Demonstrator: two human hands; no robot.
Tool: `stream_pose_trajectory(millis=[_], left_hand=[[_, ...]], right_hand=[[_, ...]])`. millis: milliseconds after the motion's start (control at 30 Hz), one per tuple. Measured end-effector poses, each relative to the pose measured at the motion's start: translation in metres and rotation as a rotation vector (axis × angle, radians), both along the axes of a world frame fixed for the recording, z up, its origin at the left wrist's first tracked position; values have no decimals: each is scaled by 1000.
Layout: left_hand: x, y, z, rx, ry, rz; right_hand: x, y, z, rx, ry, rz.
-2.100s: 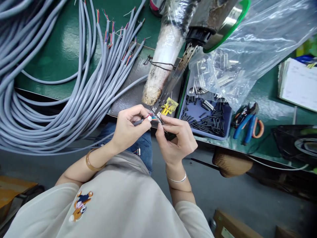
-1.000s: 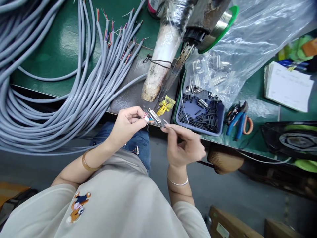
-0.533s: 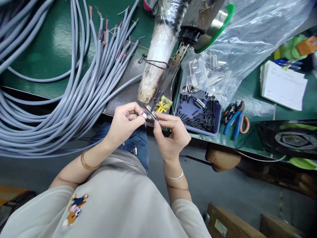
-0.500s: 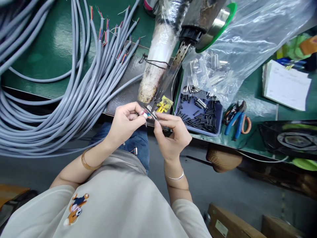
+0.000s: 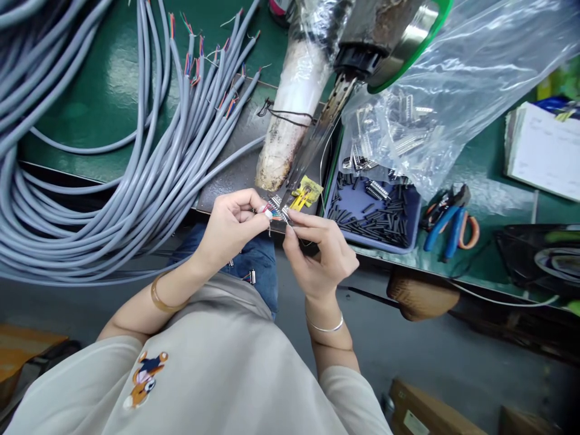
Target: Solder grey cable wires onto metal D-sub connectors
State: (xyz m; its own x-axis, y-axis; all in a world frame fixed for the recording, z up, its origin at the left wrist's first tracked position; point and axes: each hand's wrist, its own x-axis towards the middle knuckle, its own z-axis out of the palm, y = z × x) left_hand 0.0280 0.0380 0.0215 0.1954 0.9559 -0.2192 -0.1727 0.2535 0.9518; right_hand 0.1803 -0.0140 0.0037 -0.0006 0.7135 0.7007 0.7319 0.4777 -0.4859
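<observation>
- Coloured wires (image 5: pixel 272 212) are sitting pinched between the thumb and forefinger of your left hand (image 5: pixel 229 232), which is closing tight on them.
- Your right hand (image 5: pixel 324 254) is pinching shut just right of that grip, fingertips touching the small metal connector (image 5: pixel 281 207). I cannot tell whether it is clamping the connector or something thin beside it.
- Just beyond the grip, a long metal tip (image 5: pixel 317 136) is pointing down at the connector, with a yellow clip (image 5: pixel 307 194) beside it. If that tip is hot, you are working riskily near it.
- The wires are fanning close together, so a slack pinch could be letting neighbours cross.
- Farther right, the blue tray (image 5: pixel 376 246) of black sleeves is sitting near your wrist, where a wide swing could be knocking it.
- Far left, grey cables (image 5: pixel 113 181) are lying bundled, and their drag could be tugging the end from your pinch.
</observation>
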Motion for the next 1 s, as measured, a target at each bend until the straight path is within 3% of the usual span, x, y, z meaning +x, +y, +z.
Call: stream_pose_trajectory(millis=[400,667,800,967,1000], left_hand=[[1,0,6,42,-4,24],[-2,2,3,-43,-52,-61],[-2,0,0,-56,-100,-95],[-4,-5,0,-142,-126,-144],[-5,-6,0,-164,-126,-151]], right_hand=[[0,5,7,-20,17,-7],[0,0,4,33,-120,-1],[8,-5,1,5,-26,-20],[17,-10,5,342,332,-118],[17,-11,7,353,363,-130]])
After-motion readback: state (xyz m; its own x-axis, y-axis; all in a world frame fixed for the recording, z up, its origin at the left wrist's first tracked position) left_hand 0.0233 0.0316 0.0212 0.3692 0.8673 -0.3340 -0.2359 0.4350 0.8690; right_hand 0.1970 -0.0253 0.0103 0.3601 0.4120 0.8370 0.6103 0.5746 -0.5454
